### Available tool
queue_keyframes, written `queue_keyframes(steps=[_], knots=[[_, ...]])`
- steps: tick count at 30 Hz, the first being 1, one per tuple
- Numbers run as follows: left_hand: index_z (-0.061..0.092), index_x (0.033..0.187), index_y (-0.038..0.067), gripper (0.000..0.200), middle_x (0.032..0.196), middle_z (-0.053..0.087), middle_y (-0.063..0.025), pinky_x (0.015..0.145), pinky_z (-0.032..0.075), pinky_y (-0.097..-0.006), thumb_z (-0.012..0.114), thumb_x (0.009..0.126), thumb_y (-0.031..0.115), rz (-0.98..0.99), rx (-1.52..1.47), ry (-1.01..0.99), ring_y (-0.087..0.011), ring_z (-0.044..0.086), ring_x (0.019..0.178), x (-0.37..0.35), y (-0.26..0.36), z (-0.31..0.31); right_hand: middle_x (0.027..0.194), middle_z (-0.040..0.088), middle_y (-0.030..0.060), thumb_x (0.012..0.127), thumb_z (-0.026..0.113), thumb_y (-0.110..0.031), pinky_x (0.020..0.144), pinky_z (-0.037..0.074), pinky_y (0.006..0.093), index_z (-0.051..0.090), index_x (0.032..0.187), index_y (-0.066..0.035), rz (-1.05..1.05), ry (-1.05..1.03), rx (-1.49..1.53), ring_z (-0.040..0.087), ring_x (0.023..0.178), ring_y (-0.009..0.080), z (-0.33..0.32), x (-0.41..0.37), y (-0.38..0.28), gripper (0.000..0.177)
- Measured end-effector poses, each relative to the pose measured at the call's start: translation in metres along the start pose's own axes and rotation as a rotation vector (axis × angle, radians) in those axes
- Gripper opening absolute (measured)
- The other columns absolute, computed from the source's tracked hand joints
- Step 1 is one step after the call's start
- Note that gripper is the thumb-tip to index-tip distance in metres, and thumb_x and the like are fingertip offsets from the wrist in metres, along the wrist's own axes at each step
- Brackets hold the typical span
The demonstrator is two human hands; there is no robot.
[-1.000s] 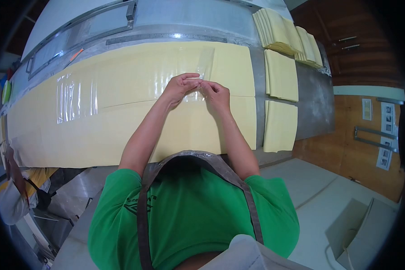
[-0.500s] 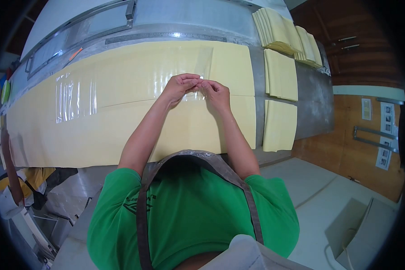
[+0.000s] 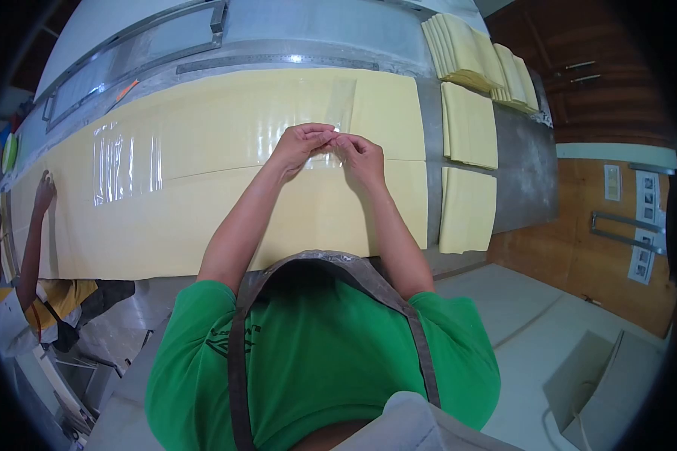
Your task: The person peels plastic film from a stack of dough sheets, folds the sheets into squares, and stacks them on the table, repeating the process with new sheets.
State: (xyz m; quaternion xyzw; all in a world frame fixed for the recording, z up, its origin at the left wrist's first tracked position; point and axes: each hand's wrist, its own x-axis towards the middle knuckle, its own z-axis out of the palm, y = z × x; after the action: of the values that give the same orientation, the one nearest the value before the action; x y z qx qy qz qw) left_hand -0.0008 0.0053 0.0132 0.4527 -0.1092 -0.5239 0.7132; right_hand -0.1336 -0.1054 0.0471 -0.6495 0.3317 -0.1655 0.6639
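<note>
Since the earlier frame a co-worker's hand (image 3: 44, 189) has reached the left end of the yellow sheet (image 3: 203, 218), while your left hand (image 3: 299, 145) and right hand (image 3: 362, 156), barely shifted, pinch the clear film (image 3: 344, 101) over mid-sheet, which looks flimsy and slippery, so grip its corners.

Landmark: the long sheet (image 3: 203, 218), lying along the table (image 3: 526, 173). On its right half lies a film piece (image 3: 341, 101); the left hand (image 3: 299, 145) and right hand (image 3: 362, 155) meet at that piece's near edge, pinching it. On its left half lies a second film piece (image 3: 126, 164). Behind the sheet lies a ruler (image 3: 278, 62). To its right lie two cut sheets (image 3: 470, 124), one behind the other, and a stack (image 3: 466, 52) farther back. A co-worker's hand (image 3: 44, 188) rests on its left end.
</note>
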Motion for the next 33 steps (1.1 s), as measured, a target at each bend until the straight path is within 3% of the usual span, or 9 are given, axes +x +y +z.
queue_keyframes(steps=[5,9,11,12,14,18,23,25,33], knots=[[0.054,0.099,-0.004,0.04,0.089,0.066,-0.0156,0.068,0.059,-0.0295,0.064,0.096,0.034,-0.038,0.081,0.149,-0.0188,0.069,0.074,0.01,0.005,0.007,0.087,0.067,0.0047,0.095,0.064,-0.016,0.068,0.049,0.026,0.068,0.104,0.002,-0.056,-0.003,-0.158,0.059,0.075,0.0097,-0.001,-0.001,0.012,0.021],[0.051,0.093,-0.002,0.047,0.086,0.064,-0.016,0.062,0.058,-0.0321,0.063,0.095,0.044,-0.107,0.22,0.266,-0.0192,0.067,0.066,0.027,0.03,0.024,0.086,0.064,0.0065,0.096,0.059,-0.014,0.069,0.049,0.0282,0.064,0.101,0.001,-0.182,0.037,-0.31,0.059,0.075,0.0125,0.0,-0.004,0.018,0.017],[0.054,0.099,-0.003,0.048,0.09,0.065,-0.0158,0.061,0.056,-0.033,0.062,0.095,0.044,-0.064,0.673,0.389,-0.0195,0.066,0.067,0.046,0.046,0.029,0.086,0.062,0.0083,0.096,0.056,-0.012,0.07,0.049,0.0296,0.061,0.1,0.001,-0.212,0.002,-0.297,0.059,0.075,0.0152,-0.002,-0.002,0.025,0.014],[0.054,0.099,-0.003,0.048,0.09,0.065,-0.0158,0.061,0.056,-0.033,0.062,0.095,0.044,-0.055,0.671,0.389,-0.0195,0.066,0.067,0.062,0.046,0.023,0.087,0.062,0.0086,0.097,0.056,-0.013,0.071,0.049,0.0295,0.061,0.099,0.0,-0.238,-0.007,-0.29,0.059,0.075,0.0161,-0.004,-0.001,0.027,0.014],[0.056,0.111,-0.005,0.042,0.1,0.068,-0.015,0.062,0.055,-0.0325,0.06,0.097,0.035,0.113,0.352,0.341,-0.0198,0.066,0.071,0.097,0.04,0.002,0.088,0.063,0.009,0.097,0.056,-0.013,0.071,0.05,0.0301,0.061,0.099,0.0,-0.236,-0.007,-0.319,0.06,0.075,0.0166,-0.004,-0.004,0.019,0.014],[0.054,0.127,-0.006,0.038,0.112,0.067,-0.0149,0.075,0.058,-0.032,0.059,0.099,0.018,0.099,0.207,0.251,-0.0185,0.068,0.09,0.103,0.072,-0.012,0.089,0.063,0.0097,0.096,0.057,-0.013,0.072,0.05,0.0319,0.061,0.099,0.0,-0.249,0.009,-0.379,0.06,0.076,0.0176,-0.007,-0.004,0.02,0.014],[0.053,0.128,-0.008,0.042,0.108,0.068,-0.0157,0.079,0.06,-0.0313,0.066,0.094,0.013,0.064,0.349,0.254,-0.0204,0.069,0.094,0.07,0.092,-0.025,0.09,0.062,0.0097,0.095,0.058,-0.014,0.073,0.05,0.0327,0.062,0.098,0.0,-0.187,0.056,-0.362,0.06,0.076,0.0184,-0.005,0.0,0.024,0.014],[0.056,0.122,-0.011,0.042,0.103,0.068,-0.0172,0.071,0.059,-0.0276,0.071,0.089,0.01,0.081,0.232,0.238,-0.0209,0.07,0.087,0.064,0.09,-0.033,0.09,0.062,0.0096,0.095,0.058,-0.014,0.073,0.05,0.0326,0.062,0.098,-0.001,-0.169,0.058,-0.354,0.06,0.076,0.0186,-0.004,-0.001,0.024,0.014],[0.052,0.126,-0.008,0.039,0.104,0.067,-0.0162,0.079,0.062,-0.0311,0.066,0.093,0.008,-0.015,0.237,0.319,-0.0217,0.069,0.09,0.074,0.085,-0.027,0.091,0.062,0.012,0.095,0.057,-0.011,0.074,0.05,0.0337,0.061,0.094,0.0,-0.221,-0.005,-0.414,0.06,0.077,0.0225,-0.001,-0.006,0.012,0.012]])
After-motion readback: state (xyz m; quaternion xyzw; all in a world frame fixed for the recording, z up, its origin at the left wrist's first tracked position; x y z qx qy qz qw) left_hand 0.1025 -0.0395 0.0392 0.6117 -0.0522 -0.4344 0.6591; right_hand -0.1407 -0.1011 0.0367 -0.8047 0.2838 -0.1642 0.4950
